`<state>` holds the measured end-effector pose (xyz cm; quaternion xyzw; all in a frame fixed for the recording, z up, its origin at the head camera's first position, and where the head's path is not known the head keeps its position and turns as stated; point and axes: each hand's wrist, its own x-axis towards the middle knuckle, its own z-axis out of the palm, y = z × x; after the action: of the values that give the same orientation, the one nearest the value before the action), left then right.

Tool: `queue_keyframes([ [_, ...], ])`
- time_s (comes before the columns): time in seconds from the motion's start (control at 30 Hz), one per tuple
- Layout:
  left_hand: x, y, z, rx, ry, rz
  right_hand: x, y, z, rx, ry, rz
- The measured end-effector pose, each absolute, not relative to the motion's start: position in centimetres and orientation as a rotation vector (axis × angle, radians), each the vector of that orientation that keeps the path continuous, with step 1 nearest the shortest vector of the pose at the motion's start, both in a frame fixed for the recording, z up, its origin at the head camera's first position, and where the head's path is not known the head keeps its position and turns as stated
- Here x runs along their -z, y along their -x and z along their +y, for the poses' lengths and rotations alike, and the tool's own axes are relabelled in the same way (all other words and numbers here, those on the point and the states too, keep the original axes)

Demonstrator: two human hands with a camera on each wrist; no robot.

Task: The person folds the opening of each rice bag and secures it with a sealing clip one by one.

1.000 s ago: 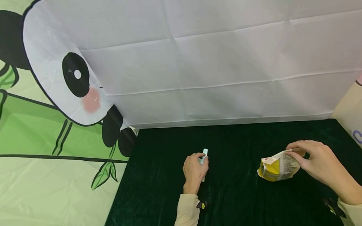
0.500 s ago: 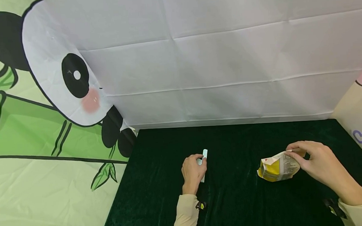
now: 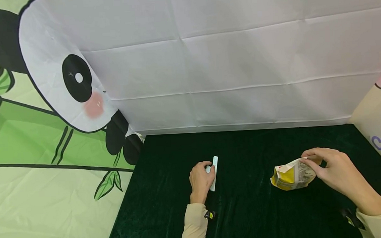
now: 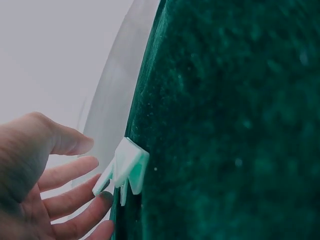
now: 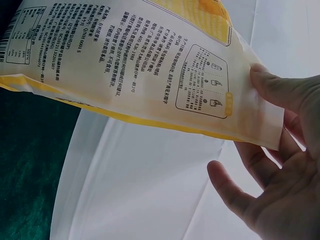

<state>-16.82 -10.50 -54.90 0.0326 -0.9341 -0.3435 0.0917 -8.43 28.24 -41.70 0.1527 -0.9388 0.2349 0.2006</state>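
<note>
A pale mint plastic bag clip (image 3: pixel 215 169), long and slim, lies on the dark green cloth. My left hand (image 3: pixel 200 179) is just left of it, thumb and fingers apart. In the left wrist view the clip (image 4: pixel 129 167) shows end-on, its arms spread; a fingertip is very near or touching it, and the left hand (image 4: pixel 60 185) does not grip it. Farther right, my right hand (image 3: pixel 334 171) pinches the top corner of a yellow-and-white printed food packet (image 3: pixel 288 177). The right wrist view shows the thumb (image 5: pixel 280 87) on the packet's pale, text-covered back (image 5: pixel 125 75).
Dark green velvety cloth (image 3: pixel 242 209) covers the table. A creased white sheet (image 3: pixel 232 64) hangs behind its far edge. To the left is a panda-print curtain (image 3: pixel 34 136), and on the right a cream panel (image 3: pixel 377 125) bears a heart.
The left hand has drawn slightly leftward from the clip, exposing more of it. The clip stays about where it was. The right hand and packet hold still.
</note>
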Motion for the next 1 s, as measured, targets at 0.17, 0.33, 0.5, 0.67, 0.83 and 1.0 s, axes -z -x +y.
queue_keyframes([
  [0.17, 54.9, 16.85, -10.75, 1.049, -0.17, -2.789, 41.61, 8.44, 28.14, -0.659, -0.419, -2.627],
  [0.33, 54.98, 16.88, -10.91, 1.059, -0.199, -2.807, 41.61, 8.53, 28.12, -0.664, -0.418, -2.63],
  [0.5, 54.95, 16.89, -10.96, 1.007, -0.258, -2.834, 41.69, 8.57, 28.12, -0.669, -0.424, -2.633],
  [0.67, 54.8, 16.94, -10.93, 0.977, -0.291, -2.85, 41.73, 8.54, 28.18, -0.664, -0.425, -2.63],
  [0.83, 54.66, 16.91, -10.95, 0.961, -0.269, -2.888, 41.77, 8.49, 28.31, -0.675, -0.422, -2.635],
  [1.0, 54.44, 16.77, -10.89, 0.985, -0.233, -2.916, 41.78, 8.46, 28.35, -0.678, -0.422, -2.638],
])
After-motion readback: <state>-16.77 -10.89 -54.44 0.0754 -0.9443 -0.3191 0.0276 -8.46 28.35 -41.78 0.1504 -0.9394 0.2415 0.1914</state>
